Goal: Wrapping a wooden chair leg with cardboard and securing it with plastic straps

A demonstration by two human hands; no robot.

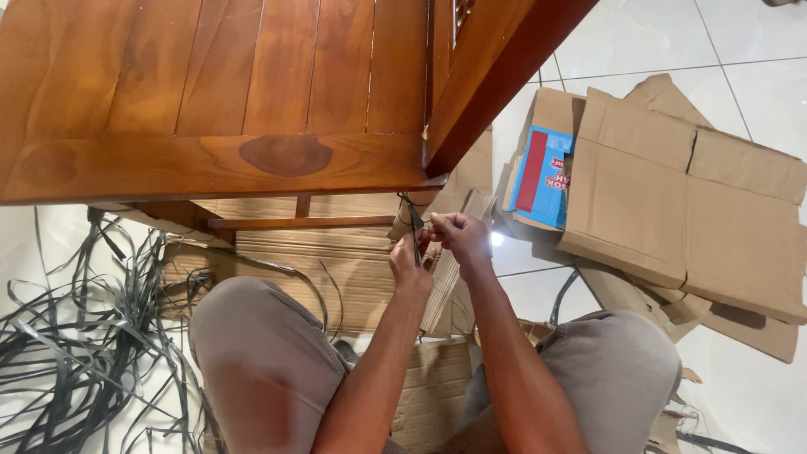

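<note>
My left hand (408,261) and my right hand (458,235) meet just under the corner of a wooden chair seat (218,164). Both pinch a thin dark plastic strap (413,220) that runs up to the chair's front leg. The fingers of both hands are closed on the strap. A folded strip of corrugated cardboard (445,277) stands right behind the hands, against the leg. My knees, in grey shorts, frame the lower part of the view.
A tangle of dark plastic straps (80,336) lies on the white tile floor at left. Flattened cardboard boxes (689,210), one with a blue and red printed panel (542,176), lie at right. More cardboard (328,269) lies under the chair.
</note>
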